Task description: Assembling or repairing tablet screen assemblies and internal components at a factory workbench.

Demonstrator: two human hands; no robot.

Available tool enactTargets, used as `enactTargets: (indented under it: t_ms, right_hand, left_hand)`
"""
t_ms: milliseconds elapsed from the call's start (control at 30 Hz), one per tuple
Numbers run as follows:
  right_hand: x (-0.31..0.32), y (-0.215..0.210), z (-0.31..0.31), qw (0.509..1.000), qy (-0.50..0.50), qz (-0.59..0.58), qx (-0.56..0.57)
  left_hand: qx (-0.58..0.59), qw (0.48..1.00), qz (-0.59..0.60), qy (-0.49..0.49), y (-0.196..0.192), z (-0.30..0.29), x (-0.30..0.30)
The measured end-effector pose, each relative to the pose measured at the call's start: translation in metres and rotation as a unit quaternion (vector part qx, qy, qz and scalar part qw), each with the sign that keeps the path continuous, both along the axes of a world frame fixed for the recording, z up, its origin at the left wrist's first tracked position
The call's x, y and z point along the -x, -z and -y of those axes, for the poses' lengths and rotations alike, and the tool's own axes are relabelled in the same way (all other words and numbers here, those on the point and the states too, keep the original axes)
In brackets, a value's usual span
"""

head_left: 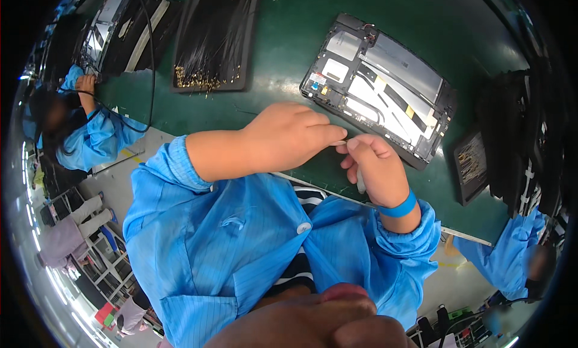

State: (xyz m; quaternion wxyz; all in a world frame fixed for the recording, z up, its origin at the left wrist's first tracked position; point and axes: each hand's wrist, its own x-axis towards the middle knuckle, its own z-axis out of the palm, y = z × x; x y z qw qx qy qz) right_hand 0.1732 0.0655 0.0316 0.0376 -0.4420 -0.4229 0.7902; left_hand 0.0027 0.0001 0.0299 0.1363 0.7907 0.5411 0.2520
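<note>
My left hand (292, 134) is closed, its thumb and fingertips pressed together at one end of a small whitish strip (338, 143). From the other side my right hand (378, 167), with a blue band on the wrist, pinches the same strip. A pale, translucent piece (360, 182) shows beneath my right hand's curled fingers; what it is I cannot make out. Just beyond both hands lies an opened tablet-like device (394, 98), its inside facing up, with silvery panels, black ribbon cables and small circuit boards.
A black tray (176, 77) of thin black cables with gold-coloured ends sits at the far left on the green table (280, 47). To the right stands a smaller dark tray (463, 194) of thin parts beside stacked black items. Co-workers in blue sit at both sides.
</note>
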Motion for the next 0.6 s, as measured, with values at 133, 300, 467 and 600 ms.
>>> enactTargets:
  t_ms: [133,300,467,600]
  right_hand:
    - [-0.007,0.013,-0.004,0.983,0.167,-0.062,0.036]
    - [-0.001,0.006,-0.022,0.94,0.304,-0.154,-0.014]
    - [0.011,0.018,-0.018,0.915,0.337,-0.072,-0.212]
    - [0.014,0.037,-0.015,0.863,0.311,0.01,-0.398]
  left_hand:
    - [-0.021,0.996,0.009,-0.081,0.012,-0.009,-0.006]
    - [-0.07,0.99,-0.004,-0.122,0.034,-0.016,-0.011]
    - [-0.036,0.993,-0.022,-0.114,0.038,-0.016,-0.011]
    - [-0.029,0.992,-0.021,-0.119,0.037,-0.018,-0.013]
